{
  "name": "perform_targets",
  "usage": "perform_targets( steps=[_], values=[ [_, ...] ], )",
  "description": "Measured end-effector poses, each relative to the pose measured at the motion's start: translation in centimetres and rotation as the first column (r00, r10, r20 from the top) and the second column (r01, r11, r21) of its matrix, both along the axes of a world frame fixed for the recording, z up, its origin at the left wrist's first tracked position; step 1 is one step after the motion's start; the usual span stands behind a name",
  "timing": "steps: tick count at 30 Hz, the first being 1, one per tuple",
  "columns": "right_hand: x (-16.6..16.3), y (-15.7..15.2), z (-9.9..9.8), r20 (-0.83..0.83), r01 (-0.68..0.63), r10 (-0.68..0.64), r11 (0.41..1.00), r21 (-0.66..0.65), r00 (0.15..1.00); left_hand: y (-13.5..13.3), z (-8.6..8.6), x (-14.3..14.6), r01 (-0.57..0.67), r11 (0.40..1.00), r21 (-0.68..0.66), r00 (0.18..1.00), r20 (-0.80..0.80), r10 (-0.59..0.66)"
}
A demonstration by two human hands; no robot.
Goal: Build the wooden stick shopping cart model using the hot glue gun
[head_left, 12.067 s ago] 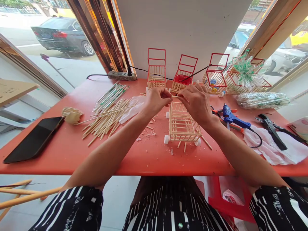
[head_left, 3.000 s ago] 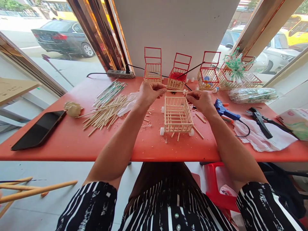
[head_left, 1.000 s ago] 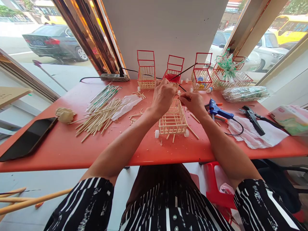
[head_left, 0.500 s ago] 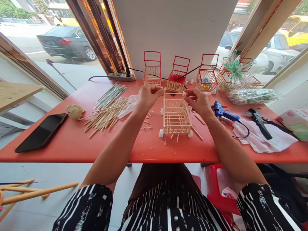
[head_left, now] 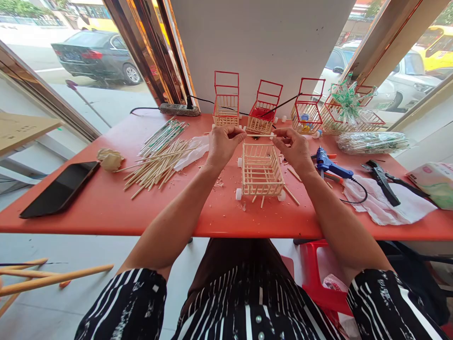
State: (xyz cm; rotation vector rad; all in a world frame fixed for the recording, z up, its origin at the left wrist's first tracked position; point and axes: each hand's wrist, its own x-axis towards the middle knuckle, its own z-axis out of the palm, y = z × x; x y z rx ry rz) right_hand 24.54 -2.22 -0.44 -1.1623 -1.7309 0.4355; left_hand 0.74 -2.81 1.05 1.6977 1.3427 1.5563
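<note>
A short pale wooden stick (head_left: 260,136) stretches level between my two hands, above the far end of a small cart. My left hand (head_left: 224,145) is closed, with thumb and fingertips pinching its left end. At its right end my right hand (head_left: 293,147) pinches it likewise. Below stands the cart basket (head_left: 262,192), built of thin wooden sticks, with white round wheels (head_left: 239,194) at its lower corners. Whether the stick touches the basket's far rim, I cannot tell. Stick offcuts (head_left: 292,195) lie beside and under the cart.
Behind stand several carts with red handles (head_left: 226,86). Loose sticks (head_left: 161,170), wrapped sticks (head_left: 163,137) and a phone (head_left: 60,190) lie left. A blue glue gun (head_left: 329,165), its cord, black-handled cutters (head_left: 382,182) and a cloth (head_left: 414,210) lie right. A power strip (head_left: 179,110) sits at the back.
My hands and the stick have shifted slightly away from the cart's far rim, with a gap now showing. Both hands keep their pinch. The whole view has also moved a little.
</note>
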Motion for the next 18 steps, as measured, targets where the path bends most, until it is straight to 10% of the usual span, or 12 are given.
perform_targets(
  steps=[18],
  values=[
    [0.24, 0.03, 0.23, -0.056, 0.121, -0.120, 0.993, 0.012, 0.991, 0.01, -0.36, -0.03, -0.017, 1.000, 0.019, 1.000, -0.026, 0.018]
  ],
)
